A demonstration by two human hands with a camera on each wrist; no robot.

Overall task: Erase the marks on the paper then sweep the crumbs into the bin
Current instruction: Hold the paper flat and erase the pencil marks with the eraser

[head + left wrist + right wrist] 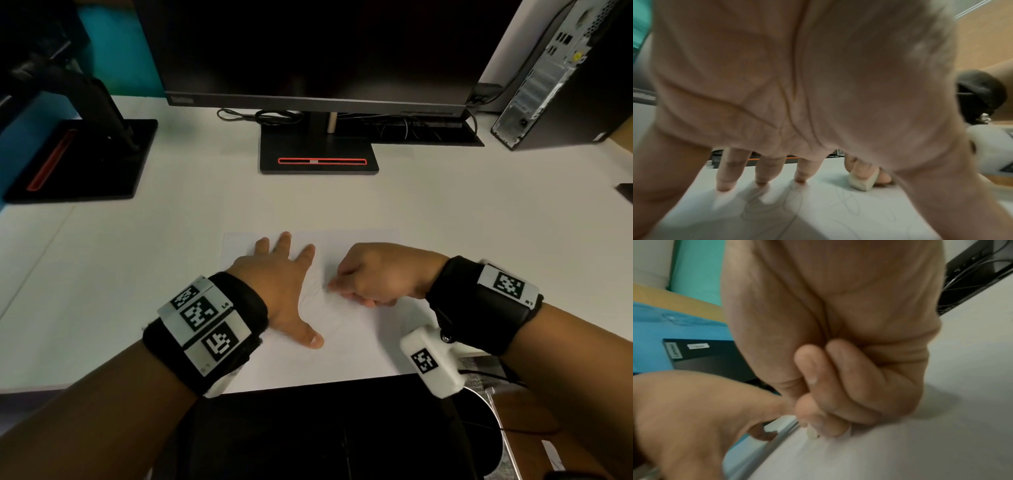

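A white sheet of paper [346, 349] lies on the desk near its front edge, with faint pencil loops [846, 204] drawn on it. My left hand [277, 284] lies flat on the sheet's left part, fingers spread and straight, pressing it down. My right hand [370, 277] is curled just right of it and pinches a small off-white eraser [861, 182], whose lower end touches the paper. In the head view the eraser is almost hidden by the fingers; a sliver of eraser [811, 434] shows in the right wrist view.
A monitor stands behind the paper on its black base [318, 157]. A second black stand [85, 161] is at the far left, a computer tower [565, 72] at the far right. A round bin rim [493, 411] shows below the desk's front edge at right.
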